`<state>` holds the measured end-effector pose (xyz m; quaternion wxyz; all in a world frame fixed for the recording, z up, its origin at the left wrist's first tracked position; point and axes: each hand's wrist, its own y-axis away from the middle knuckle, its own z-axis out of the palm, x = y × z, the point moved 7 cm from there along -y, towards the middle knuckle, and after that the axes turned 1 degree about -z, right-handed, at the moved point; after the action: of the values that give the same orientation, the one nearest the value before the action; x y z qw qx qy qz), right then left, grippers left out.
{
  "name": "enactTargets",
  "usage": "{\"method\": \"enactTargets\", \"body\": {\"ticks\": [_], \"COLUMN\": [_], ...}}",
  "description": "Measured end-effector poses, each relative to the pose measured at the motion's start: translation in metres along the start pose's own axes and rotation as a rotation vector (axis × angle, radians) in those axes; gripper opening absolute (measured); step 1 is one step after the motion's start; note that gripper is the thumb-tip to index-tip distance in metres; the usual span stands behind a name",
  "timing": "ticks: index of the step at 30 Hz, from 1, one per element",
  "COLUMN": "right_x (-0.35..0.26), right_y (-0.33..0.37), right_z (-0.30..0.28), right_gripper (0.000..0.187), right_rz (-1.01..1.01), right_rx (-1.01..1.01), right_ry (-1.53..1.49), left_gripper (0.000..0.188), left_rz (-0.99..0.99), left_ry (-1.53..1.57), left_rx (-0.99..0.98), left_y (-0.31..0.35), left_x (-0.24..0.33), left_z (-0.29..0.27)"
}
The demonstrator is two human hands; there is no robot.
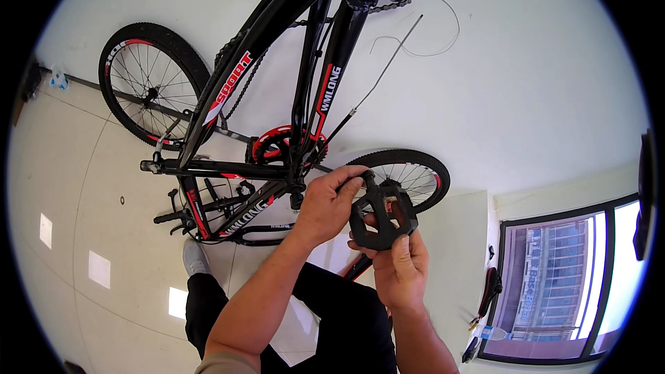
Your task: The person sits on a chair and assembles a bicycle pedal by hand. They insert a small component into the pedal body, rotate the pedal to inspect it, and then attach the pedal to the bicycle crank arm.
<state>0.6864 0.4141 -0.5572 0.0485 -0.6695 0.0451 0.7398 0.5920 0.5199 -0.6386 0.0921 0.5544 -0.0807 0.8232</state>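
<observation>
A black plastic bicycle pedal [377,241] with open cut-outs is held up in front of the bike frame. My left hand [327,206] pinches its upper left end, thumb and forefinger around a dark piece there. Below and to the right, my right hand [402,270] grips the pedal's lower edge, its thumb on the near side and some fingers showing through the openings. Behind my hands stands a black bicycle frame [239,90] with red and white decals. A red chainring [267,140] sits at its lower middle, left of my left hand.
One loose-looking wheel [154,83] leans at the far left, another wheel [433,176] behind the pedal. A bare cable [388,62] sticks out from the frame. Handlebar parts [183,215] lie low on the left. At right are a window [554,280] and a plastic bottle [493,333].
</observation>
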Motion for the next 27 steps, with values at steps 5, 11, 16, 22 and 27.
{"method": "enactTargets", "body": {"ticks": [5,11,16,22,27], "right_x": [-0.005,0.004,0.011,0.021,0.022], "right_y": [0.0,0.006,0.012,0.016,0.015], "right_z": [0.004,0.008,0.013,0.006,0.0], "right_gripper": [0.047,0.052,0.055,0.054,0.051], "right_rz": [0.094,0.209,0.347,0.381,0.354], "right_rx": [0.033,0.078,0.123,0.136,0.12], "right_ry": [-0.248,-0.494,-0.746,-0.78,-0.764], "left_gripper": [0.052,0.111,0.131,0.13,0.128], "left_rz": [-0.085,-0.028,0.051,0.135,0.155], "left_ry": [0.122,-0.154,-0.318,-0.458,-0.463], "left_rx": [-0.207,-0.454,-0.51,-0.408,-0.381], "left_y": [0.003,0.011,0.016,0.016,0.017], "left_x": [0.006,0.023,0.025,0.022,0.026], "left_z": [0.0,-0.001,0.002,0.012,0.012]}}
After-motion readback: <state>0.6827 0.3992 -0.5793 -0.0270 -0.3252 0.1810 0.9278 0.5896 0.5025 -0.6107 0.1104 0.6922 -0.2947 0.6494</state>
